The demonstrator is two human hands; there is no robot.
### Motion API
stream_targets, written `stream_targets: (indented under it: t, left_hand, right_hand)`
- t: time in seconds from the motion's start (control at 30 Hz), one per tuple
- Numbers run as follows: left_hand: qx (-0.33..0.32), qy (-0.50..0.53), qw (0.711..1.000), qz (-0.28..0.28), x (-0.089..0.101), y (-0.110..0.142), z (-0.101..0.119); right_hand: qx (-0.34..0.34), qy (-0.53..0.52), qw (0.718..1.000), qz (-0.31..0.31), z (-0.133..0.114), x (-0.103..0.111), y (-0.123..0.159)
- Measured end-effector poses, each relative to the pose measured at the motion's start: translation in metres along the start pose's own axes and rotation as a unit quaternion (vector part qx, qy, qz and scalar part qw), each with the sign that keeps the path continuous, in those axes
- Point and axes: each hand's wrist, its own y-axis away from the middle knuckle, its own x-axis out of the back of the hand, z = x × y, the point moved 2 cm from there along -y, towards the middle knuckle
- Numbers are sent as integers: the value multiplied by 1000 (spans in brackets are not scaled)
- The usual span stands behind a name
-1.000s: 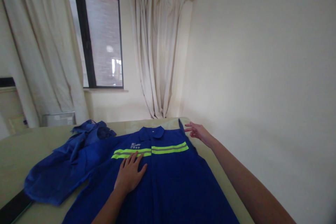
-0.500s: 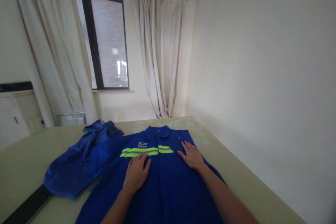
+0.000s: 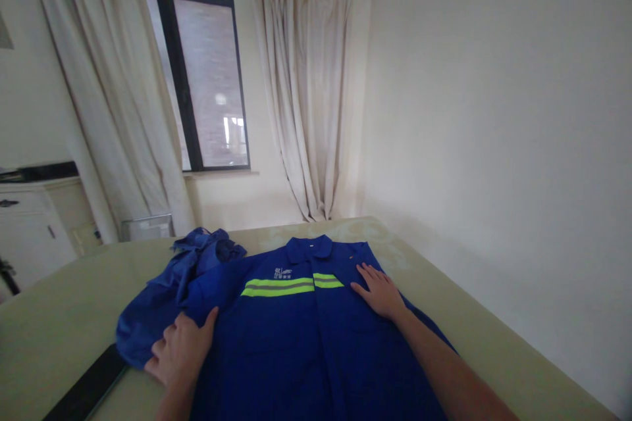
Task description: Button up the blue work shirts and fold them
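Note:
A blue work jacket (image 3: 276, 335) lies front up on the table, collar at the far end, with a yellow-green reflective band and a white chest logo. My right hand (image 3: 380, 291) rests flat on the chest at the right, fingers spread. At the jacket's left edge is my left hand (image 3: 185, 345), its thumb apart and touching the cloth, its fingers bent over the left sleeve's side. The left sleeve runs out beside a crumpled blue garment (image 3: 202, 256); where one ends and the other begins is hard to tell.
The pale green table (image 3: 494, 348) runs along a white wall on the right. A long black flat object (image 3: 89, 385) lies at the front left. Beyond the table stand a white cabinet (image 3: 29, 223), curtains (image 3: 306, 79) and a window (image 3: 212, 79).
My left hand has moved left from the chest, below the reflective band, to the jacket's left edge. My right hand stays on the right chest. The view has shifted slightly left.

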Motion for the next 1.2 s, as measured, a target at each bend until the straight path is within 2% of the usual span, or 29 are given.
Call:
stream_targets:
  t: [0.13, 0.23, 0.3, 0.33, 0.37, 0.4, 0.47, 0.5, 0.53, 0.57, 0.6, 0.67, 0.7, 0.77, 0.83, 0.9, 0.97, 1.03, 1.13, 1.2]
  left_hand:
    - [-21, 41, 999, -17, 1, -7, 4]
    - [-36, 104, 994, 20, 9, -5, 13]
    - [-79, 172, 980, 61, 15, 4, 27]
    - [-125, 213, 967, 67, 17, 11, 37]
    - [-184, 253, 948, 50, 17, 20, 48]
    - [-248, 291, 924, 8, 16, 31, 60]
    - [-358, 339, 861, -129, 10, 56, 82]
    - [-392, 346, 833, -179, 7, 68, 90]
    - [-415, 343, 818, -203, 4, 77, 95]
    - [-430, 330, 817, -195, 0, 84, 97]
    - [-441, 301, 829, -163, -4, 88, 96]
    - [-445, 201, 869, -74, -15, 89, 88]
    - [-433, 138, 890, -37, -22, 87, 82]
    - [-391, 25, 920, -1, -35, 81, 69]
    - [-366, -31, 930, 13, -43, 74, 61]
    - [-370, -41, 928, 29, -44, 69, 57]
    - [-365, -40, 930, 32, -40, 62, 54]
    - [-340, -23, 940, 4, -33, 51, 50]
    - [-274, 43, 959, -54, -18, 32, 41]
    - [-218, 74, 971, -66, -7, 20, 35]
  right_hand:
    - [3, 3, 1000, 9, 0, 2, 1]
    - [5, 4, 1000, 9, -1, 2, 1]
    - [2, 3, 1000, 4, -1, 2, 1]
    - [0, 2, 1000, 3, -1, 3, 1]
    - [-1, 2, 1000, 3, -1, 3, 1]
    - [-2, 2, 1000, 3, -2, 3, 1]
    - [-1, 2, 1000, 5, -2, 4, 1]
    - [-1, 2, 1000, 4, -2, 4, 1]
    - [-1, 3, 1000, 1, -2, 4, 1]
    - [-2, 3, 1000, -3, -2, 4, 1]
    - [-4, 4, 1000, -7, -2, 4, 1]
    - [-6, 5, 1000, -11, -1, 3, 0]
    - [-5, 6, 1000, -10, -1, 2, 0]
    - [-4, 5, 1000, -6, 0, 1, -1]
    - [-4, 3, 1000, -1, 0, 0, -1]
    - [-4, 0, 1000, 6, 0, 0, -1]
    - [-2, -3, 1000, 10, 0, 1, -1]
    - [-1, -4, 1000, 9, -1, 2, 0]
    - [-2, -5, 1000, 7, -2, 3, 1]
    - [-1, -6, 1000, 9, -2, 4, 1]
